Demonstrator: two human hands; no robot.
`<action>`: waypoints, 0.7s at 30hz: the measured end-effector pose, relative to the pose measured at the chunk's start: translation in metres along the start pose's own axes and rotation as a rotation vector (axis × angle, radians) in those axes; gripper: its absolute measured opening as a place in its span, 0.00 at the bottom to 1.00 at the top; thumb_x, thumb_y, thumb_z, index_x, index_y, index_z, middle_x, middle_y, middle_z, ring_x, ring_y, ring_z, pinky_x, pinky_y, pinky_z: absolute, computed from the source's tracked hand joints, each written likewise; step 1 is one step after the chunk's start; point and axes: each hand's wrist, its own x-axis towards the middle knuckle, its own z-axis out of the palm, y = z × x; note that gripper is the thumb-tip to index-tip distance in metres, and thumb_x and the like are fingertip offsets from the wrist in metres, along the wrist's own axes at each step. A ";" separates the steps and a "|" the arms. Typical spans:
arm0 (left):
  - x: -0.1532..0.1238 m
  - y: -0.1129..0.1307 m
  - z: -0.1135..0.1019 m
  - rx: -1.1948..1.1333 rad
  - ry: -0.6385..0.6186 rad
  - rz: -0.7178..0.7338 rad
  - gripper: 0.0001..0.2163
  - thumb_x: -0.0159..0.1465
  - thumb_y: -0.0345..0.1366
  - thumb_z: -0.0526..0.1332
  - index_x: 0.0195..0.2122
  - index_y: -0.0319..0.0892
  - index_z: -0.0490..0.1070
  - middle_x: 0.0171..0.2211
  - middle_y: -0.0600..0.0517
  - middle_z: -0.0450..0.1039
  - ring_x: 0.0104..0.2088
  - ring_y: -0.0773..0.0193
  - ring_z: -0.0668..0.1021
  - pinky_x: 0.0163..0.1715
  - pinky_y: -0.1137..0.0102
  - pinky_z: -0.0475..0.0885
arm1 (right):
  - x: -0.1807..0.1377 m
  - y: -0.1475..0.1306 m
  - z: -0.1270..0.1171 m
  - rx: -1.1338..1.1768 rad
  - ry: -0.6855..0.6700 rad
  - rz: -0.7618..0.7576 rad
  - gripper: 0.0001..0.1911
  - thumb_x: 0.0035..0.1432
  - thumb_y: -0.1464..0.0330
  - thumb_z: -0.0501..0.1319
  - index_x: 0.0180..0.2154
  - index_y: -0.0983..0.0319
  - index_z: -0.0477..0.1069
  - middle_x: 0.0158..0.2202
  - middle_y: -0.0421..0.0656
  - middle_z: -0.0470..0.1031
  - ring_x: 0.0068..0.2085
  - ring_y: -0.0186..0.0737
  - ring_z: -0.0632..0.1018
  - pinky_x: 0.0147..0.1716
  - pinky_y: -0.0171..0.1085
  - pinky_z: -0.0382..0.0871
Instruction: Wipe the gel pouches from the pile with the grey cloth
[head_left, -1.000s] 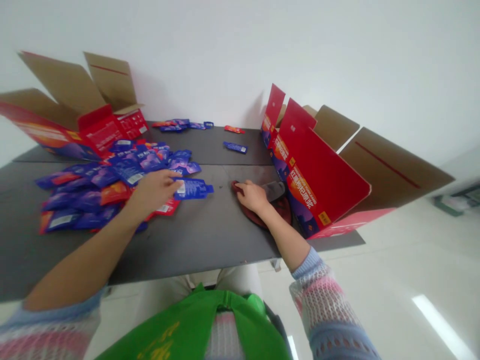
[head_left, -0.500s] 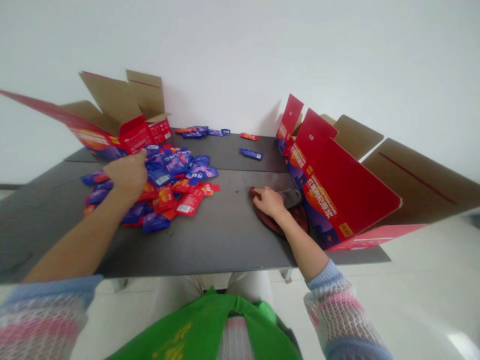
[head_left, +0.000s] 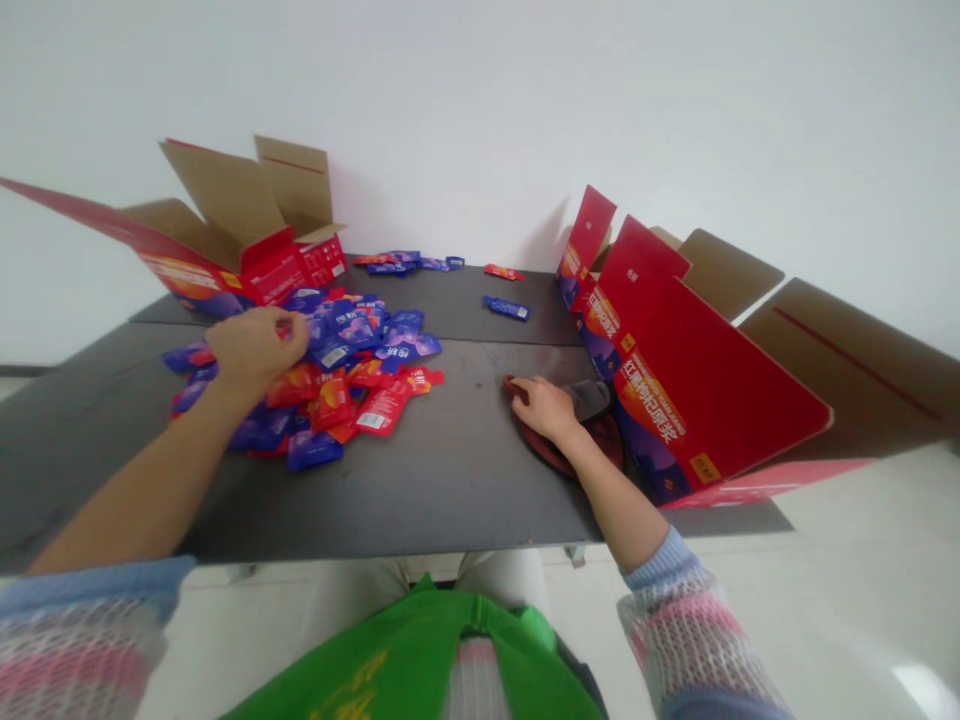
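Note:
My left hand (head_left: pixel 259 345) is over the pile of blue and red sachets (head_left: pixel 349 345), fingers curled. A bit of red shows in the gap between thumb and fingers, but I cannot make out whether it is held. My right hand (head_left: pixel 546 410) rests at the near right on a flat, dark maroon cloth item (head_left: pixel 547 452), with fingers and thumb closed on its far left edge. Beside that hand lies a dark grey, rounded piece (head_left: pixel 591 399), partly hidden behind it.
An open red carton (head_left: pixel 270 268) stands at the back left. More open red cartons (head_left: pixel 712 370) line the right side, flaps up. Several sachets (head_left: pixel 401 262) lie near the wall. A red sachet (head_left: pixel 503 272) and a blue sachet (head_left: pixel 507 308) lie apart on the dark table (head_left: pixel 450 450).
My left hand has shifted slightly right and nearer, and its fingers have curled in from a reach into the pile. My right hand keeps its place on the maroon cloth item.

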 end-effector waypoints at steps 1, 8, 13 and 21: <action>0.003 0.002 -0.002 -0.014 0.037 0.000 0.26 0.68 0.49 0.46 0.49 0.38 0.77 0.43 0.41 0.80 0.38 0.54 0.76 0.35 0.67 0.62 | 0.000 0.000 0.000 0.007 0.003 -0.001 0.22 0.63 0.62 0.54 0.57 0.54 0.71 0.48 0.47 0.78 0.45 0.49 0.81 0.40 0.41 0.71; 0.033 0.051 -0.015 -0.075 0.021 0.007 0.29 0.66 0.56 0.47 0.45 0.38 0.80 0.38 0.40 0.80 0.38 0.50 0.76 0.37 0.62 0.66 | 0.003 -0.004 0.001 0.043 -0.023 0.080 0.15 0.62 0.62 0.56 0.48 0.62 0.70 0.45 0.50 0.80 0.45 0.49 0.81 0.41 0.41 0.71; 0.058 0.112 -0.003 -0.093 -0.058 0.111 0.25 0.67 0.47 0.47 0.47 0.37 0.79 0.38 0.38 0.79 0.40 0.49 0.77 0.38 0.60 0.68 | 0.011 -0.017 0.009 0.005 0.004 0.137 0.15 0.62 0.62 0.55 0.47 0.62 0.68 0.45 0.51 0.79 0.42 0.49 0.81 0.38 0.42 0.72; 0.081 0.252 0.058 -0.047 -0.221 0.633 0.23 0.64 0.39 0.52 0.52 0.30 0.75 0.52 0.31 0.74 0.55 0.41 0.74 0.50 0.54 0.67 | 0.013 -0.026 0.017 -0.010 0.055 0.122 0.15 0.61 0.64 0.55 0.48 0.64 0.66 0.45 0.54 0.78 0.42 0.49 0.81 0.39 0.42 0.73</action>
